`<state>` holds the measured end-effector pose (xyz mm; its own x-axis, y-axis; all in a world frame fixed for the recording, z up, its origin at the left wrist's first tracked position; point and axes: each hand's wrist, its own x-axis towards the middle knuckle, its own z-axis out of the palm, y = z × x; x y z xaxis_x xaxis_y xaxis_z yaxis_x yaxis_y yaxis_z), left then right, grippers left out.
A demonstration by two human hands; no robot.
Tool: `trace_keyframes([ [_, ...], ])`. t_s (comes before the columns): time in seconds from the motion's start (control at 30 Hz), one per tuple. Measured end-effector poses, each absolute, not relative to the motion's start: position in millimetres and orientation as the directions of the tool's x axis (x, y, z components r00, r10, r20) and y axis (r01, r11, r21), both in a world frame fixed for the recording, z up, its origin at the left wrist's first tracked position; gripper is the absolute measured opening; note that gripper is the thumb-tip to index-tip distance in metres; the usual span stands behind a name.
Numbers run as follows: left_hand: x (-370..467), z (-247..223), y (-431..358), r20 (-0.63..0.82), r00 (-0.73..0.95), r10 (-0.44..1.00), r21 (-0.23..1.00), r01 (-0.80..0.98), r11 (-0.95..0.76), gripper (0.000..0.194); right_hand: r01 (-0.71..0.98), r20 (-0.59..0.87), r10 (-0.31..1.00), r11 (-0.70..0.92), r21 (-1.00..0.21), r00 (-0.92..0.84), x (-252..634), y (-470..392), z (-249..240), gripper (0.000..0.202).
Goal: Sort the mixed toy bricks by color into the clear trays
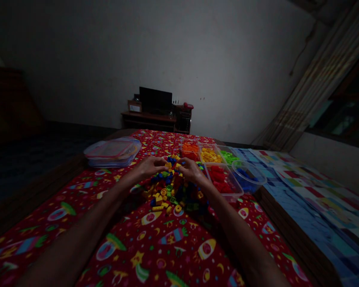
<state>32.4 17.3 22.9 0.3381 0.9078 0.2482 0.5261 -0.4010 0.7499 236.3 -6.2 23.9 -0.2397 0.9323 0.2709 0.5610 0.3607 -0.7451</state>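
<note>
A pile of mixed toy bricks (164, 193), yellow, blue, green and red, lies on a red patterned cloth (155, 247). Over the far part of the pile my left hand (152, 166) has its thumb and fingers closed around a small yellow brick (168, 165). Facing it, my right hand (190, 169) pinches another small yellow piece (177, 166). The two hands are a short gap apart. To the right are clear containers of sorted bricks: orange (190, 148), yellow (211, 155), green (229, 157), red (220, 179) and blue (245, 174).
Stacked clear lids (113, 151) lie on the cloth at the left. Wooden edges (296, 235) flank the cloth, with blue checked bedding (305, 215) beyond on the right. A desk with a dark monitor (155, 100) stands by the far wall.
</note>
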Motion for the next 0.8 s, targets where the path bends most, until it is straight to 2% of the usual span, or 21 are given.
trace_keyframes([
  [0.13, 55.8, 21.8, 4.2, 0.286, 0.352, 0.891, 0.712, 0.544, -0.444, 0.051, 0.416, 0.075, 0.92, 0.245, -0.876, -0.384, 229.1, -13.7, 24.0, 0.027],
  [0.2, 61.2, 19.4, 1.0, 0.268, 0.359, 0.894, 0.708, 0.556, -0.436, 0.054, 0.377, 0.079, 0.883, 0.277, -0.884, -0.463, 229.2, -17.2, 21.6, 0.022],
  [0.27, 61.5, 17.5, 1.0, 0.247, 0.361, 0.899, 0.71, 0.564, -0.421, 0.056, 0.401, 0.175, 0.86, 0.392, -0.828, -0.479, 231.4, -18.9, 19.7, 0.015],
  [0.33, 56.0, 17.6, 4.0, 0.23, 0.352, 0.908, 0.711, 0.576, -0.403, 0.058, 0.495, 0.261, 0.854, 0.482, -0.723, -0.45, 235.0, -19.1, 19.8, 0.012],
  [0.5, 15.6, 21.7, 21.0, 0.241, 0.248, 0.938, 0.623, 0.702, -0.345, 0.052, 0.689, 0.273, 0.872, 0.488, -0.535, -0.406, 247.0, -18.5, 28.8, 0.012],
  [0.63, -18.2, 9.6, 34.6, 0.171, 0.233, 0.957, 0.584, 0.759, -0.289, 0.038, 0.701, 0.309, 0.869, 0.494, -0.514, -0.386, 259.7, -14.6, 34.5, 0.015],
  [0.73, -24.0, -8.3, 36.0, 0.097, 0.235, 0.967, 0.559, 0.791, -0.248, 0.036, 0.703, 0.345, 0.877, 0.477, -0.528, -0.335, 275.6, -6.4, 37.7, 0.017],
  [0.8, -19.9, -19.3, 32.4, 0.139, 0.207, 0.968, 0.517, 0.819, -0.249, 0.038, 0.739, 0.349, 0.897, 0.426, -0.521, -0.271, 290.2, 2.9, 42.5, 0.017],
])
